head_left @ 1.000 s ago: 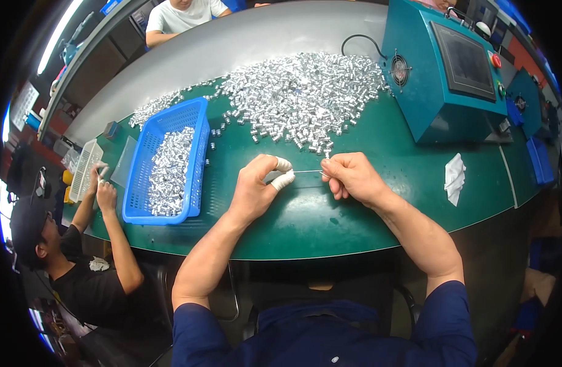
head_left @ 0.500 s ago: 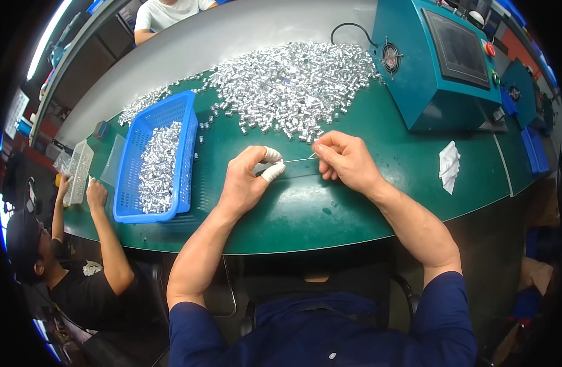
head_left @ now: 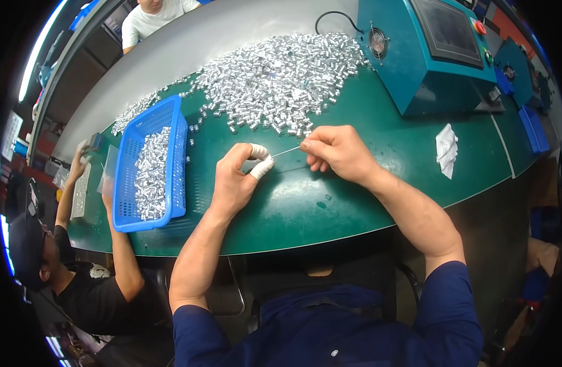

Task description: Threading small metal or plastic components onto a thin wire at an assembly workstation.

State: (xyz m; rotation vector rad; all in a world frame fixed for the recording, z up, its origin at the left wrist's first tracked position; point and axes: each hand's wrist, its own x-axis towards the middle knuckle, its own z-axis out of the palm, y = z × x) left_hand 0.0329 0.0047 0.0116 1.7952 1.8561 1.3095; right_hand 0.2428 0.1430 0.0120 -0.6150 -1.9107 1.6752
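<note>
My left hand [head_left: 233,176] has white coverings on thumb and forefinger, and these two fingers are pinched together. My right hand [head_left: 339,153] grips one end of a thin, pale, straight rod [head_left: 287,150] between thumb and forefinger. From there the rod slopes down to my left fingertips. Whatever those fingertips hold is too small to make out. Both hands hover over the green tabletop [head_left: 305,214]. Just beyond them lies a big pile of small silver metal pieces [head_left: 275,79].
Left of my hands stands a blue basket [head_left: 178,147] holding more silver pieces. A teal machine [head_left: 397,67] with a screen fills the back right, near a crumpled white cloth [head_left: 446,151]. A co-worker's arm [head_left: 127,260] reaches in beside the basket; another person [head_left: 152,21] sits opposite.
The rod, nearly level before, now tilts up toward my right hand. My right fingers have closed more tightly on it. The co-worker's hands have shifted, one now partly behind the basket.
</note>
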